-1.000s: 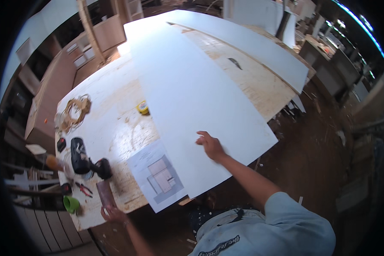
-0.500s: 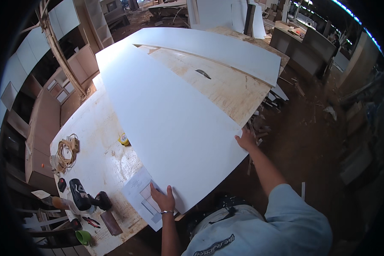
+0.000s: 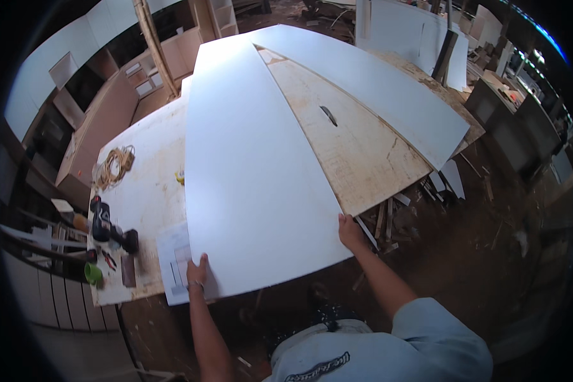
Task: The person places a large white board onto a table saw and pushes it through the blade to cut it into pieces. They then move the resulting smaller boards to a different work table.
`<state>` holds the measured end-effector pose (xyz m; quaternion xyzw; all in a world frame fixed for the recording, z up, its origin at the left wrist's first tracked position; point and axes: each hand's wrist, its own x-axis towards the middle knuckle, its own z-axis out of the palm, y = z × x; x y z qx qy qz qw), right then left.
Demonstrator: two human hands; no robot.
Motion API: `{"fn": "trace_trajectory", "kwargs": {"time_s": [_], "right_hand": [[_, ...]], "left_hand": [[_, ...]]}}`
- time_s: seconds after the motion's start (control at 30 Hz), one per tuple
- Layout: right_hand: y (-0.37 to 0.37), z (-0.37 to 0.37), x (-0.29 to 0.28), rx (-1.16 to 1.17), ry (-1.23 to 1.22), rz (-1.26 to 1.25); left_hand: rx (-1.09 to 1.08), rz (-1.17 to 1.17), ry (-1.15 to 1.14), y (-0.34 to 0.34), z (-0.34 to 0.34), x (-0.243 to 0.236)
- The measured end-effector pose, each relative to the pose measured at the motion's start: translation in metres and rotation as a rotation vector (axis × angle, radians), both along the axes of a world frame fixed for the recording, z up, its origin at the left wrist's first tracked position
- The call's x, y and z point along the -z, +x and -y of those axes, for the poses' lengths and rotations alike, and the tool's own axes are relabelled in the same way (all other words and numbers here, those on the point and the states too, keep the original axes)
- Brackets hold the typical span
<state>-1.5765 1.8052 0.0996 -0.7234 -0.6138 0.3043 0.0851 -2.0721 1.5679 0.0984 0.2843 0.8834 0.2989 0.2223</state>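
Observation:
A long white board (image 3: 254,172) lies across the worktable (image 3: 363,165), its near end reaching toward me. My left hand (image 3: 197,272) is closed on its near left corner, thumb upward along the edge. My right hand (image 3: 350,233) grips the right edge near the other corner; its fingers are partly hidden beneath the board. A saw blade (image 3: 328,115) sticks up through the tabletop to the right of the board. Beyond the blade rests a second white panel (image 3: 388,95). Beside my left hand lies a printed drawing sheet (image 3: 172,251), partly covered by the board.
On the table's left are a coiled cord (image 3: 114,167), a yellow tape measure (image 3: 180,177), a black cordless drill (image 3: 108,228), pliers (image 3: 109,260), a brown block (image 3: 128,271) and a green cup (image 3: 93,274). Wood offcuts (image 3: 388,223) litter the floor at right.
The white board has swung so its length runs straighter away from me, nearly parallel to the blade. Both hands have kept hold of it. My view has shifted too.

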Motion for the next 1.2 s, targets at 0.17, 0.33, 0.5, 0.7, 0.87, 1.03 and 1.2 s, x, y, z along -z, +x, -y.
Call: {"fn": "trace_trajectory", "kwargs": {"time_s": [0.17, 0.33, 0.5, 0.7, 0.87, 1.03, 1.2], "right_hand": [[0.043, 0.015, -0.035, -0.001, 0.038, 0.025], [0.111, 0.089, -0.043, 0.056, 0.032, 0.055], [0.167, 0.192, -0.014, 0.051, 0.032, 0.010], [0.264, 0.310, -0.009, 0.091, 0.010, 0.002], [0.299, 0.366, -0.040, 0.079, -0.001, 0.054], [0.341, 0.400, 0.015, 0.074, -0.073, -0.006], [0.353, 0.473, 0.053, 0.004, -0.128, -0.249]], "left_hand": [[0.034, 0.020, -0.291, 0.039, 0.013, -0.032], [0.111, 0.024, -0.276, 0.117, 0.094, -0.046], [0.148, 0.121, -0.154, 0.164, 0.227, -0.044], [0.078, 0.139, -0.245, 0.278, 0.324, -0.082], [0.057, 0.083, -0.186, 0.329, 0.396, -0.104], [0.041, -0.090, -0.168, 0.381, 0.428, -0.155], [-0.015, -0.402, -0.215, 0.455, 0.460, -0.262]]}}
